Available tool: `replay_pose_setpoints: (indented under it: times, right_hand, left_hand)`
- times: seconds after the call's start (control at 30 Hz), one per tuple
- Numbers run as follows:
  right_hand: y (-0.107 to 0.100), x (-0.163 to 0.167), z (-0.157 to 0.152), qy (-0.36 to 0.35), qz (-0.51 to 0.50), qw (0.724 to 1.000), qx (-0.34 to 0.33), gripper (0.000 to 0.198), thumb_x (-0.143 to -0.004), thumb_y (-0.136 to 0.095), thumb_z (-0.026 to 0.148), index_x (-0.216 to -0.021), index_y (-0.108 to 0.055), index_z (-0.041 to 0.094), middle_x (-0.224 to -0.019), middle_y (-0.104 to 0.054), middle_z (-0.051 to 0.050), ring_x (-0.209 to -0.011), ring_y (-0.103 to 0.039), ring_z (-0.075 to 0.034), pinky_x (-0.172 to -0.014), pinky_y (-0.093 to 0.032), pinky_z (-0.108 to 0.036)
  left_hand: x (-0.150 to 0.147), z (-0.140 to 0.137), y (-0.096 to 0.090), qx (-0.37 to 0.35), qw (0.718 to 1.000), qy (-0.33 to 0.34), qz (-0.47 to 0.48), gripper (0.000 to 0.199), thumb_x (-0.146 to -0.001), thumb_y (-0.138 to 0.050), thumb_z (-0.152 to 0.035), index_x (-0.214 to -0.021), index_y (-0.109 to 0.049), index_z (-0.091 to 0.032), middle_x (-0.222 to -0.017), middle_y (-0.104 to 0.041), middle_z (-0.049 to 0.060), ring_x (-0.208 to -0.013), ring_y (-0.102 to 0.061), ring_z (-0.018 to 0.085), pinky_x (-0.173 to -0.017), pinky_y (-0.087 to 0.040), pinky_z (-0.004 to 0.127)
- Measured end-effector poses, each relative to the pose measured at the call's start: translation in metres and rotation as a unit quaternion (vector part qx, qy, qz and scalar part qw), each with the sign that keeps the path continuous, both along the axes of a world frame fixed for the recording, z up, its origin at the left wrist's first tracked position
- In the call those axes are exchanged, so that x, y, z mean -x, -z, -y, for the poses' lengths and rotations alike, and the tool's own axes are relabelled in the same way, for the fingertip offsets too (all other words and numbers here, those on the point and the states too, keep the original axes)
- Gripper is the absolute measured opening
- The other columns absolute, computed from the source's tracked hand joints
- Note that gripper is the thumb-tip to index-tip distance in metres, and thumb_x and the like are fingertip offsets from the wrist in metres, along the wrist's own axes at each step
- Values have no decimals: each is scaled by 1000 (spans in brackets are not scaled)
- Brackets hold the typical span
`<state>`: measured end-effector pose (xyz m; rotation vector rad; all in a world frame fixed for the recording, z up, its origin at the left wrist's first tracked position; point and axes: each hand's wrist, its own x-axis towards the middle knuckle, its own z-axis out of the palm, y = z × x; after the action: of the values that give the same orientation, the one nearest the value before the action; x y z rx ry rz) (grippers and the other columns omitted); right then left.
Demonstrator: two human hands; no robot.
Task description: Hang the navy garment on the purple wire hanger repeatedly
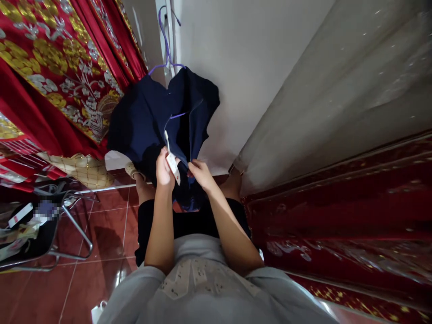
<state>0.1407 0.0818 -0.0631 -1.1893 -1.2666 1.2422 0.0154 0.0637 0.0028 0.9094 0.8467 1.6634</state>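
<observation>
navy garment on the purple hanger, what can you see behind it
Past the right edge of the navy garment shows a pale wall; past its left edge, red embroidered cloth. Whatever lies directly behind it is covered and cannot be seen.

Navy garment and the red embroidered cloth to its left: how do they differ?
The navy garment looks plain and dark; the red embroidered cloth carries gold and silver patterns.
The garment hangs on a purple hanger; no hanger shows on the cloth.
The right hand pinches the garment's edge; neither hand touches the cloth.
Both are fabric with visible folds.
</observation>
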Motion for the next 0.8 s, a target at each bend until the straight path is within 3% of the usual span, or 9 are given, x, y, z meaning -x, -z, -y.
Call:
replay_pose_setpoints:
  times: [0.1,0.2,0.3,0.37,0.43,0.57,0.67,0.8]
  right_hand:
    - [-12,-14,9,1,-1,1000,-7,26,-84,-56,37,-64,-48,22,-54,-56,0,-53,-52,-14,-55,-40,-27]
    - [-18,-18,14,30,6,999,-23,25,-80,-59,35,-63,-46,22,-53,-54,1,-51,-49,-13,-53,-37,-27]
    - [-18,-17,18,1,-10,999,-35,17,-78,-58,34,-71,-55,20,-57,-58,1,-52,-51,-13,-52,-37,-27]
    - [-17,-16,22,-13,-9,999,-44,16,-79,-56,34,-75,-59,19,-59,-61,0,-53,-53,-14,-53,-38,-27]
    - [-19,-16,26,-22,11,999,-43,20,-82,-55,34,-71,-59,18,-57,-60,0,-53,-54,-14,-54,-38,-27]
    - [-32,-16,38,-34,57,997,-33,35,-89,-56,36,-58,-53,20,-52,-57,-1,-51,-53,-13,-55,-37,-27]
    - [-43,-14,48,-63,80,994,-46,50,-95,-57,49,-55,-51,20,-50,-56,-1,-50,-52,-13,-56,-36,-28]
    - [-46,-7,55,-85,38,994,-62,61,-96,-56,64,-55,-50,20,-48,-54,0,-49,-50,-11,-57,-37,-27]
  left_hand:
    - [-13,-4,7,-44,998,37,-12,45,-97,-47,-65,-106,-61,-22,-110,-65,10,-106,-67,23,-93,-56,37]
    - [-27,-5,16,-129,988,-15,-86,39,-98,-54,-60,-117,-56,-26,-130,-59,10,-116,-64,24,-98,-54,39]
    - [-34,-2,21,-222,947,-89,-215,35,-99,-61,-56,-117,-57,-26,-143,-51,10,-127,-59,26,-106,-50,41]
    - [-35,2,21,-240,915,-139,-292,34,-100,-62,-52,-117,-61,-23,-141,-50,13,-130,-56,28,-110,-47,44]
    - [-33,6,19,-229,907,-167,-313,32,-99,-65,-46,-117,-65,-20,-132,-55,14,-124,-60,28,-105,-51,42]
    - [-24,13,10,-174,920,-218,-274,19,-95,-72,-32,-109,-74,-18,-110,-65,10,-99,-67,21,-87,-56,33]
    - [-15,16,1,-138,906,-292,-274,13,-89,-76,-22,-102,-78,-19,-100,-67,6,-96,-66,20,-90,-56,32]
    - [-9,18,-7,-118,899,-322,-273,34,-84,-76,-14,-117,-75,-22,-113,-67,6,-106,-66,22,-93,-56,30]
